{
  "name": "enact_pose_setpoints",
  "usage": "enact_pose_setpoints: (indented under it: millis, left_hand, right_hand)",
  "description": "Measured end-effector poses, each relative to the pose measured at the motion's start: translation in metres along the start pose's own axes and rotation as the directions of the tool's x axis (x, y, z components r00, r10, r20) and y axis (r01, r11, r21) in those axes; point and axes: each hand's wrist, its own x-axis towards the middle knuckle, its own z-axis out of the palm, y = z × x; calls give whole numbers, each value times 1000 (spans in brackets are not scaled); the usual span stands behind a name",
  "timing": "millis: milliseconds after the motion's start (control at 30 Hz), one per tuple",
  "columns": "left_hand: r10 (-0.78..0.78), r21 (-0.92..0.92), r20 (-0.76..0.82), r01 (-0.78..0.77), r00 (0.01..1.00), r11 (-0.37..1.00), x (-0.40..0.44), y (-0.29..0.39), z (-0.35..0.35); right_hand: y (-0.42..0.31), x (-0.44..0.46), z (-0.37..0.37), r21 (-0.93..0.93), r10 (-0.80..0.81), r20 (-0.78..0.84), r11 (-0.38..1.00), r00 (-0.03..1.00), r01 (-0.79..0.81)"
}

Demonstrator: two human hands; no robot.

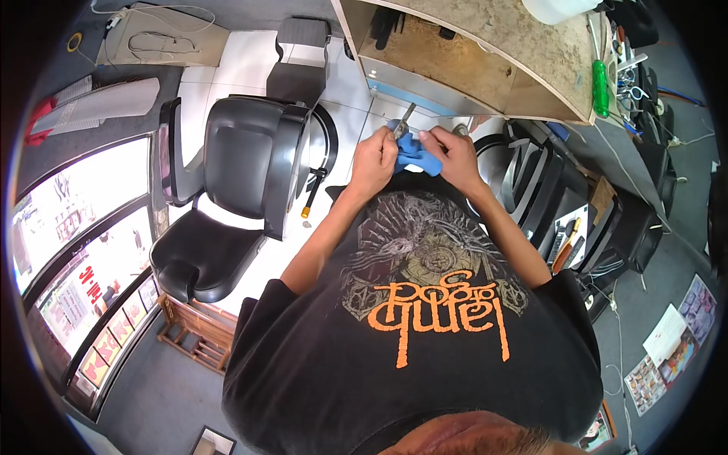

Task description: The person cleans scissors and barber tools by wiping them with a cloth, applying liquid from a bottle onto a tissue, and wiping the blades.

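My left hand (375, 161) is closed around a narrow metal tool (406, 120), whose tip points up and away from my body. A crumpled blue cloth (417, 155) lies between my two hands, against the tool's lower part. My right hand (455, 161) pinches the cloth from the other side, thumb and fingers pressed on it. A small greyish rounded piece shows just beyond the right fingers; what it is cannot be made out. Both hands are held in front of my black shirt (432, 334), which has orange lettering.
A black salon chair (246, 159) stands at the left on white tiles. Ahead is a worn wooden counter (485, 45) with an open shelf. A green-handled screwdriver (600, 89) lies at its right end. More black chairs and a tray of tools (567, 239) are at the right.
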Motion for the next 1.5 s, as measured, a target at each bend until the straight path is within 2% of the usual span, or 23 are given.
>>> enact_pose_setpoints:
  millis: [33, 133, 267, 367, 567, 667, 767, 867, 967, 1067, 1167, 1267, 1367, 1467, 1500]
  left_hand:
    - [-27, -12, -2, 27, 1000, 1000, -3, 1, 0]
    - [-46, -43, -8, 46, 999, 998, 2, 4, 2]
    - [-54, -45, 9, 55, 998, 998, -3, 3, 1]
    - [-68, -33, -2, 67, 998, 997, -2, 1, 2]
    - [-57, -55, -9, 56, 998, 997, -6, 1, 3]
    - [-61, -61, 1, 61, 998, 996, -5, 3, 2]
    - [-59, -60, 1, 59, 998, 996, -3, 1, 1]
    - [-76, -66, 13, 77, 997, 995, -4, 2, 0]
    - [-72, -64, 11, 73, 997, 995, -4, -1, 1]
    - [-70, -51, 20, 71, 997, 996, -3, -1, 1]
    - [-105, -15, 41, 106, 994, 994, 2, 3, -2]
    - [-104, -39, 40, 106, 994, 994, 0, 4, -2]
    - [-95, -37, 29, 96, 995, 995, 3, 5, 0]
    - [-77, -24, 28, 78, 997, 997, 1, 2, 0]
    - [-84, -12, 36, 84, 996, 996, 1, 3, -1]
  right_hand:
    - [-4, -2, 0, -7, -26, 26, 1000, 999, 26]
    - [13, 1, 4, -27, 41, -41, 999, 998, -42]
    - [-4, -7, 0, -74, -74, 15, 994, 997, 75]
    - [8, -1, 0, -101, 24, 15, 995, 1000, -22]
    - [5, -6, -6, -45, -6, 38, 999, 999, 7]
    - [-5, -9, -3, -68, -85, 26, 994, 996, 87]
    - [9, -3, -2, -129, -1, -1, 992, 1000, 1]
    - [2, -6, -2, -113, -94, -5, 989, 996, 93]
    - [8, -3, -6, -95, -7, -26, 995, 1000, 5]
    - [0, -4, -5, -87, -69, 0, 994, 998, 68]
    - [6, 1, -3, -152, 14, -60, 988, 998, -23]
    - [3, -2, -1, -53, -50, -51, 997, 997, 47]
    - [2, 2, -3, -154, 42, -43, 987, 998, -49]
    - [6, 1, -3, -120, -20, -32, 993, 999, 16]
    - [6, 0, -3, -132, 2, -33, 991, 999, -6]
